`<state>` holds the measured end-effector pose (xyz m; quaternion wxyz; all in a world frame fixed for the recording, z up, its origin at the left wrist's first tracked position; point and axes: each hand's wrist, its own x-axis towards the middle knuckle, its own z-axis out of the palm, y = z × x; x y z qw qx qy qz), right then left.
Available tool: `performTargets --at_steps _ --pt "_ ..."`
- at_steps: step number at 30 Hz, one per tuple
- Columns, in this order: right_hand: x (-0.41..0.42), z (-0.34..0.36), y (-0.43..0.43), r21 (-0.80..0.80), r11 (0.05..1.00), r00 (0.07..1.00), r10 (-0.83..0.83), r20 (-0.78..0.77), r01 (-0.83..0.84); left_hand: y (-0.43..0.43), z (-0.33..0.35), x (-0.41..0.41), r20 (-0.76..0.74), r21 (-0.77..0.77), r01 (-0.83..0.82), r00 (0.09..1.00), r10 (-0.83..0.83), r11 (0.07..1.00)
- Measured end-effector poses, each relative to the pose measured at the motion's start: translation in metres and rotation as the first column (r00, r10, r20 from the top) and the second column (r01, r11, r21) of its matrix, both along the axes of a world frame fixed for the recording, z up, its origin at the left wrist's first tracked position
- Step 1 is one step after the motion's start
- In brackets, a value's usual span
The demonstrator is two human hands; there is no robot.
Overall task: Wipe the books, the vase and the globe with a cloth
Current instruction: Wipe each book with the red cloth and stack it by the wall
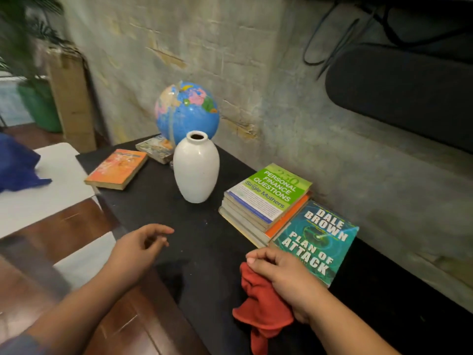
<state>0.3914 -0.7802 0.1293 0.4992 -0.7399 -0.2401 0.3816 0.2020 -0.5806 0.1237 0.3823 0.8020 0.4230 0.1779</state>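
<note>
Off to the far left, past the table's edge, a blue cloth (18, 165) lies on a white surface (51, 185). A green pot (41, 106) and a tall cardboard box (71, 98) stand behind it. The black table (204, 226) starts just right of that. Its left edge runs diagonally toward me, and its long right side lies along the rough wall (256, 60).

An orange book (116, 169) lies flat near the far left corner, close to the edge. A small book (154, 148) lies just behind it, at the foot of the globe (188, 110), which stands at the back against the wall. The white vase (196, 167) stands upright in front of the globe, apart from both books.

My left hand (139, 245) hangs over the table's left edge with its fingers loosely curled, holding nothing. Between it and the vase is a broad bare stretch of black top.

To the right, a stack of books (266, 201) sits near the wall, topped by a green cover. A teal book (317, 242) lies just beside it on the near side. My right hand (284, 275) grips a bunched red cloth (261, 301) at that book's near corner, and the cloth's tail hangs down below my fist. I cannot tell whether the cloth touches the cover. A dark padded bar (396, 93) juts out from the wall above the right end.
</note>
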Motion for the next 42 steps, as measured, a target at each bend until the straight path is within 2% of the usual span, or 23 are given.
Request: performTargets --at_steps 5,9,12,21,26,29,35,39,42 --pt "0.001 0.001 0.001 0.053 0.995 0.987 -0.078 -0.143 0.086 -0.014 -0.007 -0.015 -0.061 0.041 -0.001 0.998 0.003 0.999" --pt "-0.008 0.0 0.009 0.07 0.994 0.989 -0.071 -0.133 0.081 0.01 -0.001 -0.018 0.065 -0.057 -0.143 0.987 0.147 0.988" --pt "-0.009 0.003 0.021 0.068 0.995 0.993 -0.064 -0.101 0.071 0.033 0.005 -0.017 0.149 -0.155 -0.17 0.97 0.193 0.973" --pt "-0.03 -0.003 0.106 0.064 0.974 0.961 -0.201 -0.19 0.216 0.168 0.008 0.014 0.094 -0.049 -0.127 0.987 0.131 0.991" --pt "-0.038 -0.013 0.163 -0.009 0.959 0.956 -0.283 -0.077 0.283 0.268 0.01 0.044 -0.038 0.147 -0.104 0.993 0.11 0.984" --pt "-0.038 -0.017 0.181 -0.04 0.929 0.927 -0.369 -0.061 0.367 0.32 0.006 0.066 -0.068 0.171 -0.076 0.994 0.089 0.982" --pt "-0.034 -0.011 0.186 -0.062 0.881 0.88 -0.472 -0.053 0.469 0.385 -0.006 0.115 -0.218 0.284 0.031 0.975 0.033 0.958" --pt "-0.032 -0.013 0.184 -0.094 0.87 0.873 -0.488 -0.009 0.485 0.408 -0.015 0.145 -0.488 0.214 0.104 0.873 0.014 0.971" --pt "-0.033 -0.015 0.184 -0.102 0.853 0.856 -0.517 -0.022 0.512 0.417 -0.017 0.161 -0.612 0.171 0.126 0.791 0.005 0.977"
